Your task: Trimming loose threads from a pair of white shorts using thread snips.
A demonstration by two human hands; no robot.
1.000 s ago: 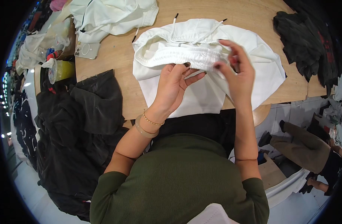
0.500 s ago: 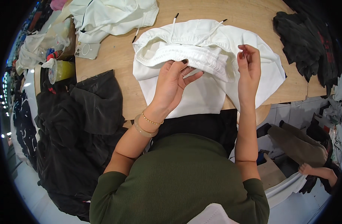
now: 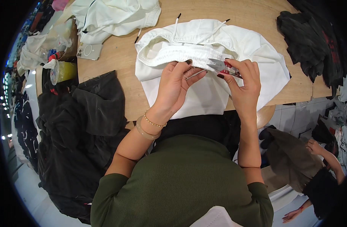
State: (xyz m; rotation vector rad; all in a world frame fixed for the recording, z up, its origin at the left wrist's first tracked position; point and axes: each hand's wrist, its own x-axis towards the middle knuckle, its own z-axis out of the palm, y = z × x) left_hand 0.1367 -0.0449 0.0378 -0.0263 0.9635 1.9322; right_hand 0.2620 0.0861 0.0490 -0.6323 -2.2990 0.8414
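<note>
A white garment (image 3: 257, 49) with a gathered elastic waistband (image 3: 169, 54) and drawstrings with black tips lies on the table in front of me. My left hand (image 3: 172, 85) pinches the near edge of the waistband between thumb and fingers. Thread snips (image 3: 216, 65) with pointed metal blades are in my right hand (image 3: 244, 79). Their blades lie at the waistband's edge, pointing left toward my left fingertips. I cannot make out a thread between the blades.
Black cloth (image 3: 67, 136) is heaped at the left, with more dark garments (image 3: 306, 41) at the right. Another white garment (image 3: 116, 17), a phone (image 3: 89, 51) and a yellow container (image 3: 63, 72) sit at the far left. A co-worker's hand (image 3: 314, 146) handles brown cloth (image 3: 289, 155) on the right.
My right hand has come down and left to the waistband, and the snips' blades now show. My left hand keeps its pinch. The co-worker's arm and the brown cloth have moved.
</note>
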